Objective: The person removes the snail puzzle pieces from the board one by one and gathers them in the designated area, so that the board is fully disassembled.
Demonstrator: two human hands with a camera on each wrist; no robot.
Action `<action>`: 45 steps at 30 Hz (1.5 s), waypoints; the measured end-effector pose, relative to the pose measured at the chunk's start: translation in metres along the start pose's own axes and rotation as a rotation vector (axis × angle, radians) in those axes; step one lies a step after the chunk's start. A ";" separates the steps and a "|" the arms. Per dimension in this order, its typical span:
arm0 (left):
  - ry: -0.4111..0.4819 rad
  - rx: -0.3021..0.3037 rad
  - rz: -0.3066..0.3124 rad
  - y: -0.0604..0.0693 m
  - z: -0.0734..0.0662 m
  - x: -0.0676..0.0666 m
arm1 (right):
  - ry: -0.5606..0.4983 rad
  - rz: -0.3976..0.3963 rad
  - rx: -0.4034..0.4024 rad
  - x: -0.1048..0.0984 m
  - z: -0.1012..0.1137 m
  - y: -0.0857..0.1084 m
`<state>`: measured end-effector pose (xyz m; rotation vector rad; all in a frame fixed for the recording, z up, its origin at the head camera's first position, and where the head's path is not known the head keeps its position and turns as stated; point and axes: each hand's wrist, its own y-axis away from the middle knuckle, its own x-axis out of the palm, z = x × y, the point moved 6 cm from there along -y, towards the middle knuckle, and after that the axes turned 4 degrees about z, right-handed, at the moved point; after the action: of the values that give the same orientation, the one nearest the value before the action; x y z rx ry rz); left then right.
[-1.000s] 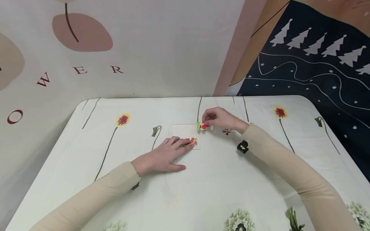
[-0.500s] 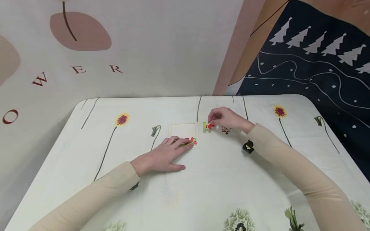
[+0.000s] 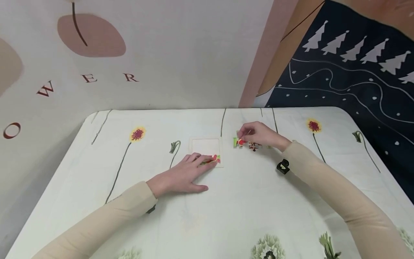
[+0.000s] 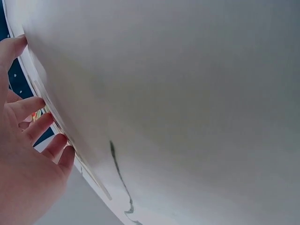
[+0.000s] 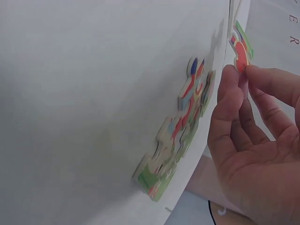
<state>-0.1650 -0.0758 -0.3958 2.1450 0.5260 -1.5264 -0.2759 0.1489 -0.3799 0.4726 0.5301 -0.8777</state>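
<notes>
My left hand (image 3: 184, 174) lies with spread fingers over the lower part of a pale, square puzzle board (image 3: 205, 145). Red and green puzzle pieces (image 3: 217, 158) show in the board's lower right corner beside the fingertips; the fingers hide the rest of that row. To the right of the board, thumb and fingers of my right hand (image 3: 263, 135) pinch a red and green puzzle piece (image 5: 241, 54), held apart from the board. Below that hand, in the right wrist view, several loose puzzle pieces (image 5: 185, 126) lie close together on the cloth.
A white cloth with printed flowers (image 3: 137, 133) covers the table (image 3: 194, 223). Behind it hangs a pale printed curtain (image 3: 181, 72), with dark tree-patterned fabric (image 3: 343, 79) at the right. A black wrist camera (image 3: 283, 167) sits under the right sleeve.
My right hand has moved to the right, away from the board's edge and nearer the loose pieces, carrying the pinched puzzle piece. The left hand stays in place on the board.
</notes>
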 end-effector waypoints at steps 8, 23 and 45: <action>-0.024 -0.003 -0.005 0.000 -0.002 0.002 | -0.002 -0.032 0.015 -0.008 -0.006 0.012; -0.032 -0.010 -0.012 -0.001 0.001 0.000 | 0.079 -0.058 0.029 -0.012 -0.001 0.008; -0.031 -0.007 -0.022 -0.001 0.000 0.003 | 0.139 0.005 0.050 -0.002 -0.002 0.002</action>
<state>-0.1647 -0.0749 -0.3983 2.1136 0.5453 -1.5648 -0.2761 0.1522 -0.3804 0.5827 0.6347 -0.8592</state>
